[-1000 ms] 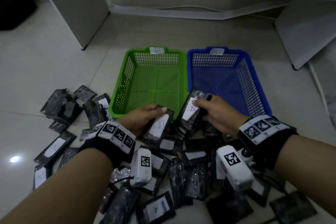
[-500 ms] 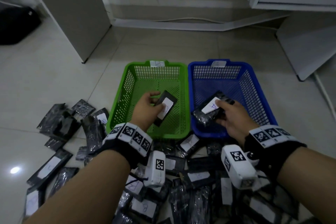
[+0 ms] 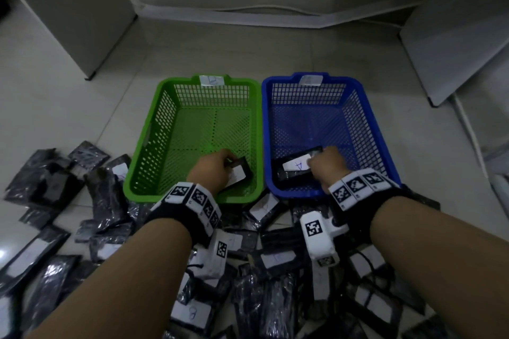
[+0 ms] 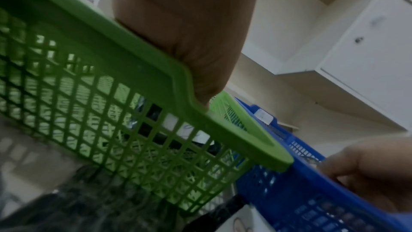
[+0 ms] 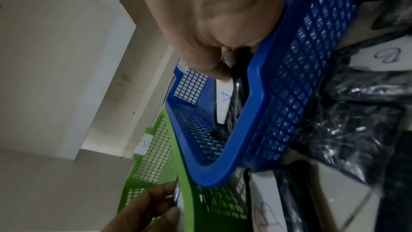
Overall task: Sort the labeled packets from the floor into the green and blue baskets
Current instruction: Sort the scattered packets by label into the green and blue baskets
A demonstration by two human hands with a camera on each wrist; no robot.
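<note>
My left hand [image 3: 213, 170] reaches into the green basket [image 3: 154, 129] and holds a black packet with a white label [image 3: 239, 173] low over its near right corner. My right hand [image 3: 323, 165] is inside the blue basket [image 3: 377, 135], gripping a black packet marked A [image 3: 296, 166] down near the basket floor. In the right wrist view my thumb [image 5: 214, 70] pinches that A packet [image 5: 224, 101]. Through the green basket's mesh [image 4: 111, 112] in the left wrist view shows the other packet's white label [image 4: 187, 130]. Many black labeled packets [image 3: 264, 278] lie heaped on the floor under my forearms.
The two baskets stand side by side on the tiled floor, each with a paper tag on its far rim [image 3: 210, 80]. More packets [image 3: 55, 184] spread out to the left. White cabinets [image 3: 68, 8] stand at the back left and right [image 3: 451, 44].
Both hands have moved forward and down from above the pile into the baskets, each carrying its packet; the left over the green one, the right lowering the A packet into the blue one.
</note>
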